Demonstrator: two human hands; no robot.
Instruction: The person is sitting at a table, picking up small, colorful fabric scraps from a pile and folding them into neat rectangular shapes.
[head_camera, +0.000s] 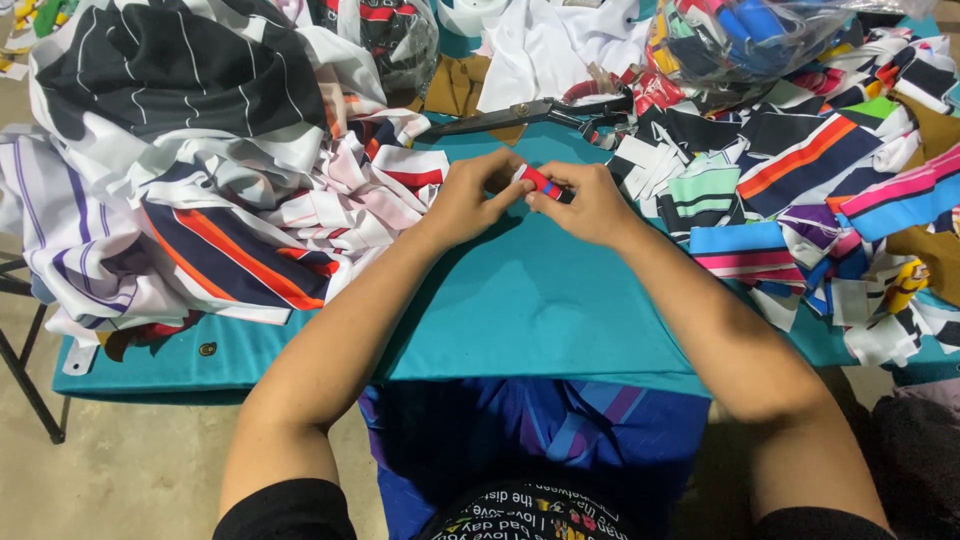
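Both hands meet at the middle of a table covered in teal cloth (540, 300). My left hand (470, 195) and my right hand (590, 205) pinch the two ends of a small folded strip of red fabric with a blue and white band (540, 182). The strip sits just above the teal cloth, between my fingertips. Large black scissors (520, 115) lie beyond my hands, their blades pointing left.
A heap of striped white, navy and orange fabric (230, 200) covers the left side. Several cut striped pieces (800, 170) pile on the right. A clear plastic bag of coloured scraps (760, 40) lies at the back right. Concrete floor (120, 470) shows below left.
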